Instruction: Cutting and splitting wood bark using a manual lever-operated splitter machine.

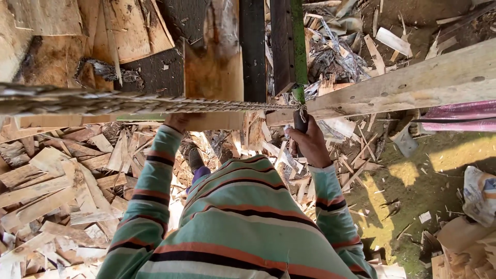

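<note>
Two hands: both raised to a wooden frame, seen from above over a striped shirt
R hand: closed round a dark handle, which hangs below a green lever at the frame's middle
L hand: pressed to the underside of a flat wood sheet; fingers hidden by the sheet, so grip can't be told
Wood sheet: laid lengthwise across the frame, just left of a dark upright bar, its near edge met by the L hand
Rope: twisted, stretched from the left edge to the handle, tied off at the lever's foot
Plank: pale, slanted up to the right from the handle
Ground: covered w/ veneer scraps on the left & centre; bare dirt w/ sun patches seen at right
Foot: dark shoe glimpsed below, betw. the arms
</note>
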